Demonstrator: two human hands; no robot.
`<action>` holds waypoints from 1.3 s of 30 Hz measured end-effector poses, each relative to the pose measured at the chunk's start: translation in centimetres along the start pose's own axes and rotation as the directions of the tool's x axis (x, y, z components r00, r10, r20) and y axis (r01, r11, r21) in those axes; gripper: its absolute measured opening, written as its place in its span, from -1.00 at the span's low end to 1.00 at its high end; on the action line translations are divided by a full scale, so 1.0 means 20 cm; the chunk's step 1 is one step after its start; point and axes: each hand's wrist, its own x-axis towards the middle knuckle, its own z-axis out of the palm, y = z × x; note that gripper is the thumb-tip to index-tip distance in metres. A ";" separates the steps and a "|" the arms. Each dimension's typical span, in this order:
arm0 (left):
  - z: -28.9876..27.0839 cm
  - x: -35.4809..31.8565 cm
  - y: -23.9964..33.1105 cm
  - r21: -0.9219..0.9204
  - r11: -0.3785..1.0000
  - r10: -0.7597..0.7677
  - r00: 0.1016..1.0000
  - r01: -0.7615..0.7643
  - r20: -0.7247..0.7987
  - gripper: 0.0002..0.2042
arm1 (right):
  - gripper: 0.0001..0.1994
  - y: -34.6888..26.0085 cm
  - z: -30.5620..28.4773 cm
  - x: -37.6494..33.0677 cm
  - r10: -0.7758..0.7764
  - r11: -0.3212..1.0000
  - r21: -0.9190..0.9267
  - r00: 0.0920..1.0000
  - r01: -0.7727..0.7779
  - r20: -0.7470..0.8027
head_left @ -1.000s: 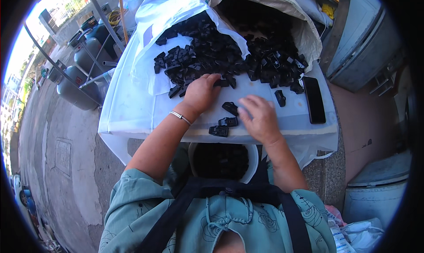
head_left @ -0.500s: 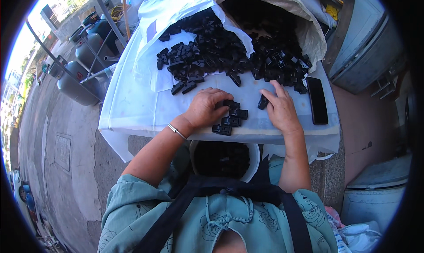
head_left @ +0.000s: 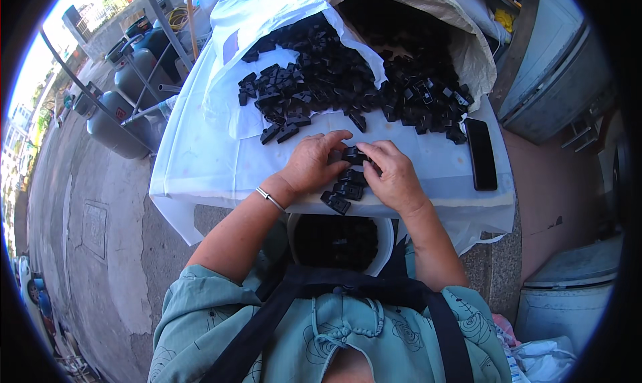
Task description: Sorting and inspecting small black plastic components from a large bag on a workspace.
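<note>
A short column of small black plastic parts [head_left: 349, 190] lies near the front edge of the white-covered table [head_left: 200, 162]. My right hand [head_left: 394, 179] pinches another black plastic part [head_left: 353, 156] at the column's far end, its fingers on the part's right side. On the left, my left hand [head_left: 311, 159] rests beside the column, index finger and thumb spread apart, the thumb tip close to the parts. Beyond both hands, a large heap of the same black parts [head_left: 301, 82] spills from a white sack [head_left: 231, 62]. A few loose ones lie at its near edge.
A second, beige sack [head_left: 471, 55] spills more black parts at the back right. A black phone [head_left: 481, 154] lies by the table's right edge. Below the front edge stands a white bucket [head_left: 386, 246] holding black parts. Grey gas cylinders [head_left: 110, 125] stand left of the table.
My right hand has moved left to the column, bringing its black part to the far end. The left hand's fingers have spread apart, and the column's nearer parts have shifted slightly.
</note>
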 end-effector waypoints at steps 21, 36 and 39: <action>-0.01 0.18 0.02 0.329 0.944 0.019 0.999 -0.005 -0.039 -0.62 | -0.58 -0.01 0.02 -0.07 0.028 0.917 -0.397 0.984 0.045 0.177; 0.01 0.23 -0.09 0.124 0.992 -0.006 0.984 0.029 -0.180 -0.69 | -0.30 -0.06 0.14 -0.05 -0.111 0.972 -0.170 0.957 0.161 0.268; 0.02 0.25 -0.02 0.357 0.931 -0.052 0.995 0.077 -0.079 -0.61 | -0.42 -0.03 0.07 -0.03 -0.103 0.981 0.186 0.960 0.055 0.260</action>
